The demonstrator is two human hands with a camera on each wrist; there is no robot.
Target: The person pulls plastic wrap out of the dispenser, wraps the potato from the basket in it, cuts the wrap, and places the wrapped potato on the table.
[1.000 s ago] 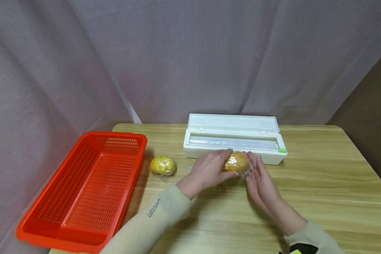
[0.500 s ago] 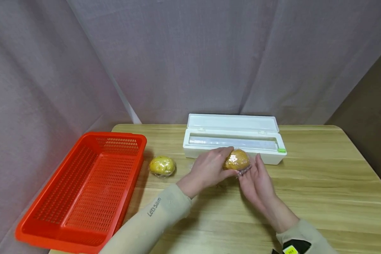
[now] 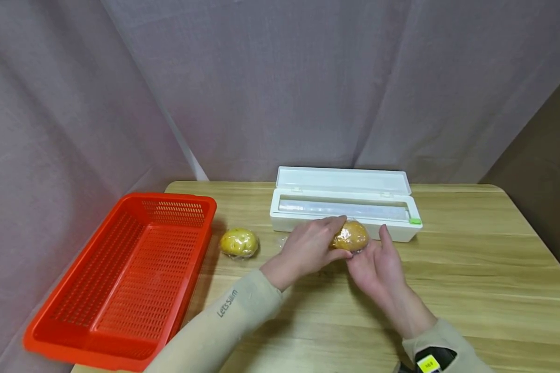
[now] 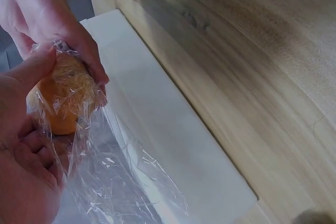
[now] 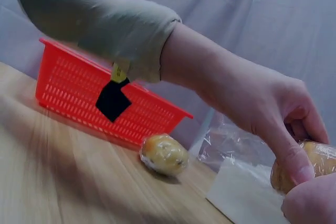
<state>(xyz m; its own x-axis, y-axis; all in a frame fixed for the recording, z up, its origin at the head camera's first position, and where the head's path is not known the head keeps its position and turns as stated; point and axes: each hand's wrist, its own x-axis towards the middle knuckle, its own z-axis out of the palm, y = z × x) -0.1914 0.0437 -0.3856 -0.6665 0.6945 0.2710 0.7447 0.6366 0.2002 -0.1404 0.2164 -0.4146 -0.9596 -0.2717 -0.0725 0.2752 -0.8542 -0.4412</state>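
Note:
My left hand (image 3: 310, 243) grips a rounded, orange-brown piece of produce (image 3: 353, 236) wrapped in shiny cling film, thumb on the near side. Palm up, my right hand (image 3: 378, 261) lies against its underside and right end. The right thumb stands out straight, away from it; the other fingers are partly hidden under it in the head view. A loose sheet of cling film (image 4: 110, 177) trails from the wrapped piece in the left wrist view. Just behind both hands is a white cling film dispenser (image 3: 287, 224), its lid raised and a film roll (image 3: 340, 209) inside.
To the left on the wooden table (image 3: 471, 269) lies a second film-wrapped piece (image 3: 239, 243), yellow with a reddish patch. Beyond it stands a red perforated basket (image 3: 135, 274) with nothing in it. A grey curtain (image 3: 280, 88) hangs behind the table.
My right hand has shifted left and turned palm up beneath the wrapped piece. The loose film at its right end has been tucked under. The left hand keeps its grip, moving slightly right.

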